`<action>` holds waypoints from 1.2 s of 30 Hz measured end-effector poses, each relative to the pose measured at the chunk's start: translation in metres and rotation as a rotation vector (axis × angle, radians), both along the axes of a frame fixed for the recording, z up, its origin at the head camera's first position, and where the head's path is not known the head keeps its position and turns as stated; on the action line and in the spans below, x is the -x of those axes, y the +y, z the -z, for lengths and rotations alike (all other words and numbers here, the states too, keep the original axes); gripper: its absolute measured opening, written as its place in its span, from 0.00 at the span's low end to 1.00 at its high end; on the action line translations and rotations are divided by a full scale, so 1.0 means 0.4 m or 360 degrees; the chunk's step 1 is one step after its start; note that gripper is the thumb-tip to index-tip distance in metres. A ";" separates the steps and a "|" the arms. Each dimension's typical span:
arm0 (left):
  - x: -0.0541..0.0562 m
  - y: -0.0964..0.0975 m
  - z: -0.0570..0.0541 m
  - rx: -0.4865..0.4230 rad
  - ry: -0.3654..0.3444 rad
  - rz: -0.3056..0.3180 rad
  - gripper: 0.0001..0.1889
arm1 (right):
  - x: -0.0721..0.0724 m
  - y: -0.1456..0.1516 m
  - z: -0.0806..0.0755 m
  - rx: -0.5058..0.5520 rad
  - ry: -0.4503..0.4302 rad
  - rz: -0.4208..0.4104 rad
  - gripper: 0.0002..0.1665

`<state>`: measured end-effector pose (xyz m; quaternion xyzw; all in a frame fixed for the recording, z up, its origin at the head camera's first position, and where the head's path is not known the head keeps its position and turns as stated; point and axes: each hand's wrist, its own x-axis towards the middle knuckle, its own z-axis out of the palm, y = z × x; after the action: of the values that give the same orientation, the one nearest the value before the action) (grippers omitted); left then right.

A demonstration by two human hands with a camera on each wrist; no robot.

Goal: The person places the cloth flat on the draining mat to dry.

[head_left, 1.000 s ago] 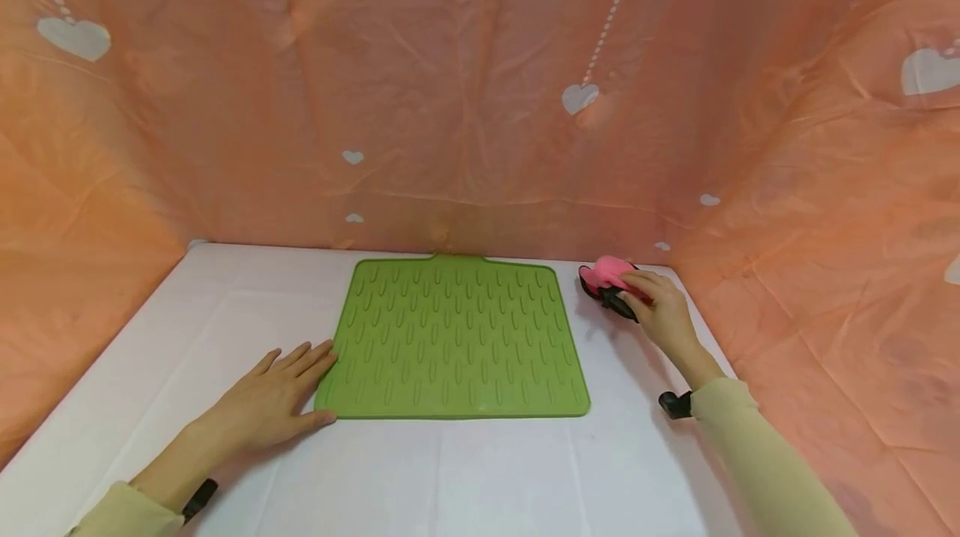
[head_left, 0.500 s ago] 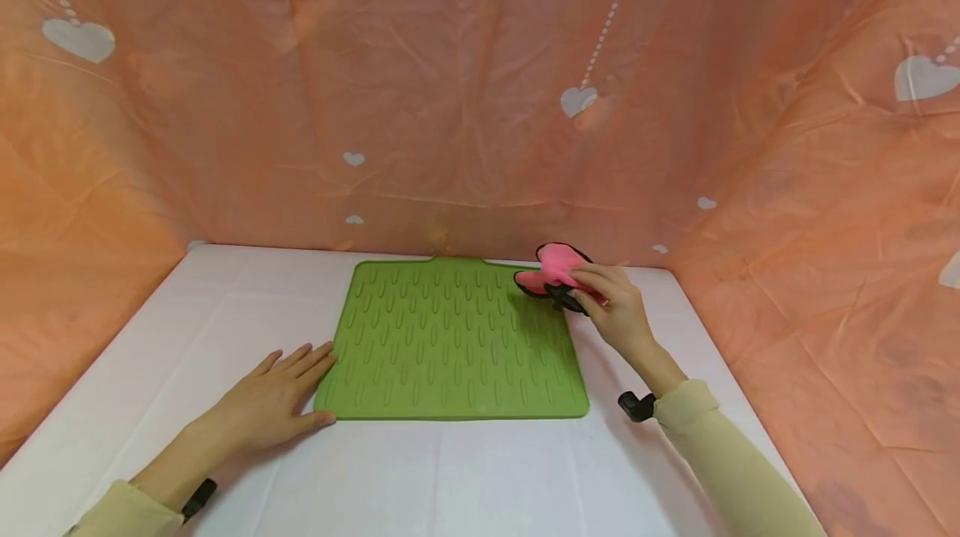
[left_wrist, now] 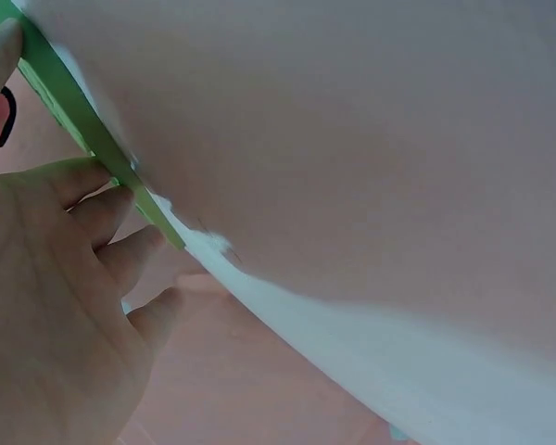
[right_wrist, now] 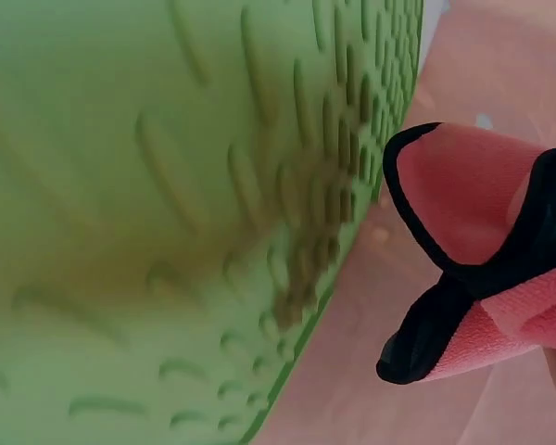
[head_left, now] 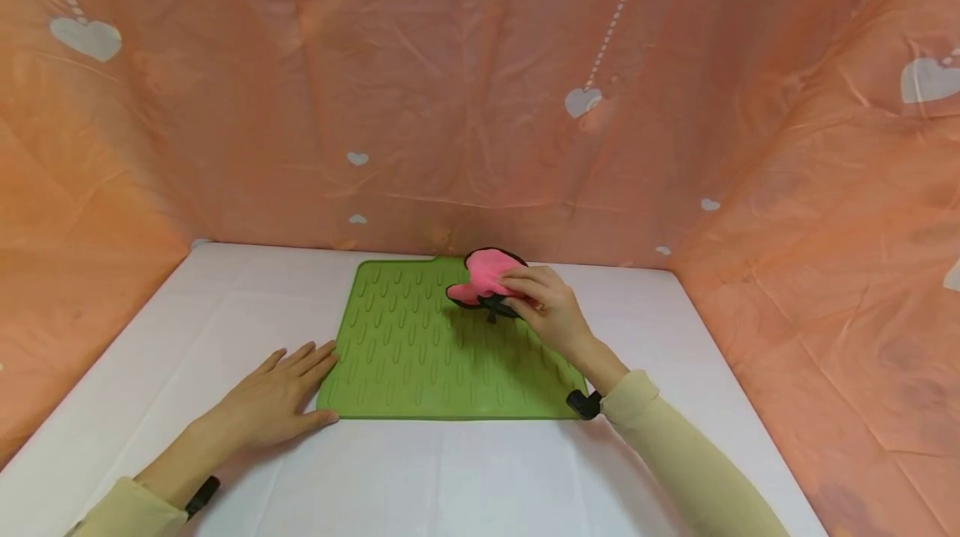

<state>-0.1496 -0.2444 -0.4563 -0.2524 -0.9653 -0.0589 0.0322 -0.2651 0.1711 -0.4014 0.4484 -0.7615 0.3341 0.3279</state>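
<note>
In the head view, my right hand (head_left: 553,318) pinches a bunched pink cloth (head_left: 487,268) with black edging over the back part of a green ridged mat (head_left: 408,366). The cloth's shadow falls on the mat. In the right wrist view, two folded corners of the cloth (right_wrist: 473,190) stick out beside the ridged face of the mat (right_wrist: 83,204); the hand itself is mostly out of frame. My left hand (head_left: 270,399) lies with fingers spread at the mat's left edge. In the left wrist view, fingertips of that hand (left_wrist: 60,297) sit along the green rim (left_wrist: 69,102).
The mat lies on a white-covered table (head_left: 450,479). An orange curtain (head_left: 405,103) with white hearts encloses the back and both sides. Small black devices sit at the left wrist (head_left: 201,497) and right wrist (head_left: 583,404).
My right hand has carried the pink cloth leftward from the table right of the mat to above the mat. My left hand has stayed at the mat's left edge.
</note>
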 end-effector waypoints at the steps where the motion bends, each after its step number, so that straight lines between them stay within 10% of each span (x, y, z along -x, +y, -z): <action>1: 0.000 0.000 0.000 -0.0001 -0.0006 -0.0001 0.46 | -0.001 -0.012 0.003 -0.0016 0.0002 -0.0017 0.20; 23: 0.003 0.000 -0.005 -0.0007 0.0000 0.0006 0.45 | -0.062 -0.112 0.087 -0.0974 -0.0178 -0.0297 0.20; 31: 0.019 0.009 -0.036 -0.0023 -0.0140 0.0019 0.46 | -0.068 -0.108 0.071 -0.0964 -0.0332 -0.0284 0.20; 36: 0.059 0.051 -0.093 -0.0183 -0.0170 0.0070 0.40 | -0.069 -0.086 0.050 -0.0639 -0.0502 -0.0250 0.21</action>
<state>-0.1733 -0.2238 -0.4189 -0.2679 -0.9548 -0.1284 -0.0063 -0.2377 0.1365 -0.4215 0.5045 -0.8171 0.2664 0.0826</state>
